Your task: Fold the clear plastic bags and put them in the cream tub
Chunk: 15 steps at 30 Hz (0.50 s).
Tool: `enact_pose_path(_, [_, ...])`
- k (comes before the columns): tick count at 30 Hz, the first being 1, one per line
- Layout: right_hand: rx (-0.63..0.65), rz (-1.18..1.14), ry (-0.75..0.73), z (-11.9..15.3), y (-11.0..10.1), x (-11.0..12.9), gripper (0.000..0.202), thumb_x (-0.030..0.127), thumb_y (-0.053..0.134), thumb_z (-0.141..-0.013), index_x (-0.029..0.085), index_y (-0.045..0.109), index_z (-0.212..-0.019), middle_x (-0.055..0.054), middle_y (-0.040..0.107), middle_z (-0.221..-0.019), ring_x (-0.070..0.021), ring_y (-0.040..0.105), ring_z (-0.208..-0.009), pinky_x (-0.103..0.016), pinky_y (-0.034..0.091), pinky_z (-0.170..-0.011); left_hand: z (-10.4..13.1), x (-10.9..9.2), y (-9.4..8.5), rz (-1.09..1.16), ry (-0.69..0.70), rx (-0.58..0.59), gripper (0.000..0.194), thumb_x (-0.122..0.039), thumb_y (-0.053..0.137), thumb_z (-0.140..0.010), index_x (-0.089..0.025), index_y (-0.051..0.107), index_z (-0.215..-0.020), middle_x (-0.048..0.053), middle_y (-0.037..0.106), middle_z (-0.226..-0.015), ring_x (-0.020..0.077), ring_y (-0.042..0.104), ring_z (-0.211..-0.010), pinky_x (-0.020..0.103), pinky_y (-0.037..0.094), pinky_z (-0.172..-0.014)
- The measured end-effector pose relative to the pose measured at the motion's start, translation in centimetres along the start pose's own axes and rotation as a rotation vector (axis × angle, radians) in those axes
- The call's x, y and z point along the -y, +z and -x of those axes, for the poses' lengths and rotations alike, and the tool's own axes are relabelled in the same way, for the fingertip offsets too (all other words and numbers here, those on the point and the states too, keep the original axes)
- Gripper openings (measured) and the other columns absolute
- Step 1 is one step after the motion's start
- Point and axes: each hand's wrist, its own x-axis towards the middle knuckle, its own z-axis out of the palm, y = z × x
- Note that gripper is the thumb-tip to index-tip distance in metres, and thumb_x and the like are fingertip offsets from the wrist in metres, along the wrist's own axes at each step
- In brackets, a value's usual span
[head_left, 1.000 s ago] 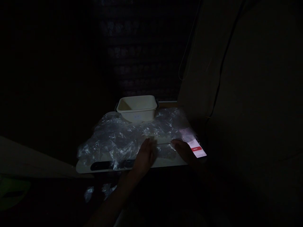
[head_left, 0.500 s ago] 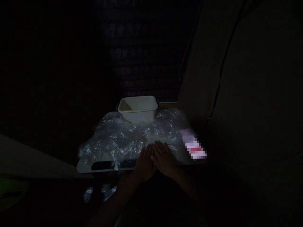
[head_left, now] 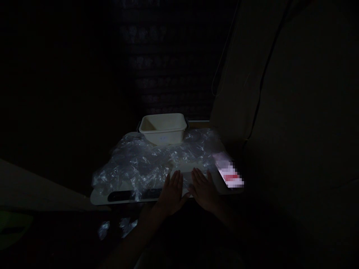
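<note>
Both of my hands lie palm down at the front part of a pale table (head_left: pixel 99 197). My left hand (head_left: pixel 172 192) has its fingers stretched forward, beside crumpled clear plastic sheets (head_left: pixel 134 160). To its right, my right hand (head_left: pixel 204 188) is flat with fingers extended and slightly apart. The thumbs are close together near the table's front edge. Between and ahead of the fingers is a smooth, pale patch; whether it is table or a flat sheet is too dim to tell. No object shows in either hand.
A cream rectangular tub (head_left: pixel 164 134) with dark side handles stands at the table's back. A lit phone-like screen (head_left: pixel 230 173) lies at the right edge. Plastic scraps (head_left: pixel 128 226) are below the front edge. A dark cable (head_left: pixel 260 86) hangs at the right.
My hands, close together before, have moved apart; my right hand has shifted right. The pale patch between them now shows. The tub and plastic sheets look the same.
</note>
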Motion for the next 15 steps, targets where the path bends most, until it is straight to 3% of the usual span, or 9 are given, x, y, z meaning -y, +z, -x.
enact_pose_path(15, [-0.109, 0.045, 0.073, 0.9, 0.0, -3.2, 0.050, 0.039, 0.030, -0.075, 0.008, 0.034, -0.114, -0.014, 0.031, -0.121, -0.0234, 0.019, -0.114, -0.046, 0.006, -0.091, -0.1, -0.1, -0.2, -0.012, -0.018, -0.004, 0.063, -0.049, 0.016, -0.075, -0.004, 0.023, -0.118, 0.016, 0.023, -0.124, 0.0236, 0.011, -0.116, 0.042, 0.008, -0.091])
